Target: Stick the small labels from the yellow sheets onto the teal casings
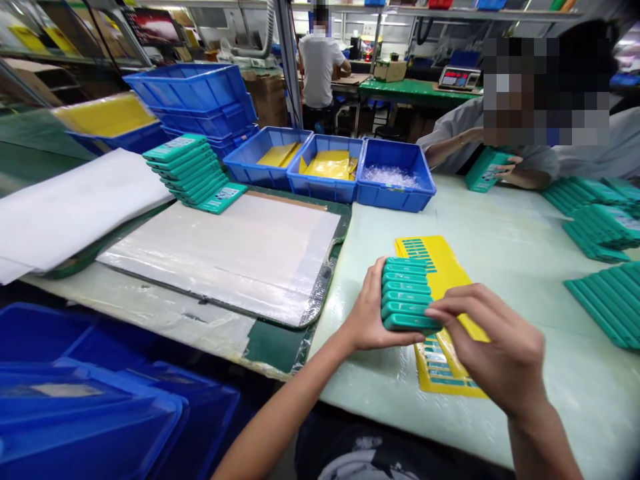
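Observation:
My left hand (pixel 367 313) is wrapped round a stack of green plastic cases (pixel 407 293), holding it above the table with the narrow edges facing me. At the right end of the stack, my right hand (pixel 493 340) has its thumb and index finger pinched together against the lower cases. Whatever is between those fingertips is too small to make out. Beneath both hands lies a yellow sheet (pixel 445 267) with rows of narrow green strips, partly hidden by the cases and my right hand.
A leaning stack of green cases (pixel 187 170) stands on a white board (pixel 240 247) to the left. Behind are blue bins (pixel 395 198) holding yellow packets and clear small pieces. Across the table, a co-worker's hand (pixel 507 167) holds green cases. More green cases (pixel 607 303) lie at right.

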`<state>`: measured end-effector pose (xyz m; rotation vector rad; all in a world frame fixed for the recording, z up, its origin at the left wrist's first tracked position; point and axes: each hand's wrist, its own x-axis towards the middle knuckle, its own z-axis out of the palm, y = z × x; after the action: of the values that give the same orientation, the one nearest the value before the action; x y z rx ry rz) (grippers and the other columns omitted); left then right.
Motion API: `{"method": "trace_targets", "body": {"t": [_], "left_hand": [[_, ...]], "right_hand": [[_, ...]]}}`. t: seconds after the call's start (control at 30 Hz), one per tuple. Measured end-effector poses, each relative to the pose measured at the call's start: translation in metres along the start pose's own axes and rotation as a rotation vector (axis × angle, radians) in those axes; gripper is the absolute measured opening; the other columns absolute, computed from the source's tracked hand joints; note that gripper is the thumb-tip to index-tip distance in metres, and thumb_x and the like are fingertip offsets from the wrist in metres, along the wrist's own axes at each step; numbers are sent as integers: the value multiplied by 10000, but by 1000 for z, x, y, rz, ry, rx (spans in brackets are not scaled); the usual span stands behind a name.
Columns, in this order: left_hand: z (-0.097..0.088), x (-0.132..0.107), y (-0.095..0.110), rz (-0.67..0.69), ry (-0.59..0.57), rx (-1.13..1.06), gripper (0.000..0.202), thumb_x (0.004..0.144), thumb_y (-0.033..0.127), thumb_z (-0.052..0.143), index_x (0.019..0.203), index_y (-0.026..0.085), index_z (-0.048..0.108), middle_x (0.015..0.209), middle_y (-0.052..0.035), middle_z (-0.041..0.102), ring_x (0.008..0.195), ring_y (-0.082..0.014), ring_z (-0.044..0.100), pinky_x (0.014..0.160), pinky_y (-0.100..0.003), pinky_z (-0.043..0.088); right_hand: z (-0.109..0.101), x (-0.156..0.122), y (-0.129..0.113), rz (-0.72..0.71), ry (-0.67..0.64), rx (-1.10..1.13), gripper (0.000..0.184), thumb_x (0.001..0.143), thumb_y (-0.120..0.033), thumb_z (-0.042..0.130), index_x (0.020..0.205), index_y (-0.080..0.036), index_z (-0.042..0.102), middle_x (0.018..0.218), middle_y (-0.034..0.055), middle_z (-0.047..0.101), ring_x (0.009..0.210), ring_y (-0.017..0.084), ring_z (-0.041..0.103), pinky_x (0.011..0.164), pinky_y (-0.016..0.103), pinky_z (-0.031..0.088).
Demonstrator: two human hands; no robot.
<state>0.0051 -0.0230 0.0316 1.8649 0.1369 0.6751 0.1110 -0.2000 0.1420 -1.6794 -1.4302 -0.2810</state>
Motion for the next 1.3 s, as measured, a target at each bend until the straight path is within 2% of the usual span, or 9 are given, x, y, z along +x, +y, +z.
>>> {"method": "trace_targets", "body": {"t": [0.1,0.27,0.37,0.57,0.73,0.83,1.03,1.17,1.3], "left_hand": [[-1,-1,2,4,-3,-5,1506,609,768,973,1723,211,125,1701,-242,364,1626,-511,359,1361,-722,305],[-1,-2,1,-37,-13,17,1519,605,741,984,1723,206,105,1712,-248,322,1616,-518,372,1337,-717,355],[-1,-3,1,-42,-16,19,1505,622,769,966,1722,195,114,1718,-255,323,1632,-520,350,1353,-716,331],[-1,-4,0,-6,-3,19,1528,617,801,957,1735,200,106,1731,-262,319,1641,-532,332,1366,-748,282],[-1,-6,-3,-23,-34,61,1500,650,757,963,1740,188,104,1761,-268,257,1680,-543,253,1374,-748,275],[0,-7,-5,-27,-32,70,1553,616,727,996,1747,193,75,1758,-267,270,1678,-536,274,1376,-730,293],[1,-8,-7,0,-9,48,1571,576,656,1037,1755,211,98,1759,-254,303,1676,-528,288,1385,-712,285],[1,-10,-7,-32,-20,62,1570,583,634,1034,1758,217,80,1774,-258,277,1680,-533,282,1373,-721,304],[1,-11,-9,-33,-34,78,1574,581,618,1037,1759,211,75,1786,-260,258,1686,-539,261,1379,-718,290]], "right_hand": [[2,9,-2,120,145,64,162,991,-101,789,950,-256,766,906,-21,723,821,140,680,780,301,519],[24,27,-2,-12,-226,167,134,1003,-113,775,950,-236,764,918,-8,724,834,159,675,797,322,527],[19,34,14,-69,-355,83,184,1058,-120,663,895,-206,669,875,10,682,818,176,634,773,340,511],[-1,43,29,29,20,-56,109,1051,-187,718,951,-228,705,930,20,716,868,192,665,819,353,503],[25,43,14,21,-296,165,104,1018,-167,760,953,-248,755,995,16,725,932,198,675,848,346,523],[22,46,28,13,-410,128,166,1062,-172,673,904,-222,679,995,35,697,939,209,655,847,359,517],[-1,58,57,-6,-120,-44,104,1053,-202,694,952,-225,684,981,42,702,933,225,676,871,384,500],[19,55,38,53,-281,169,87,1031,-191,749,971,-253,763,1010,12,734,937,187,712,879,342,530],[26,51,37,29,-398,155,132,1052,-181,687,934,-223,727,974,30,717,905,200,682,836,354,528]]}}
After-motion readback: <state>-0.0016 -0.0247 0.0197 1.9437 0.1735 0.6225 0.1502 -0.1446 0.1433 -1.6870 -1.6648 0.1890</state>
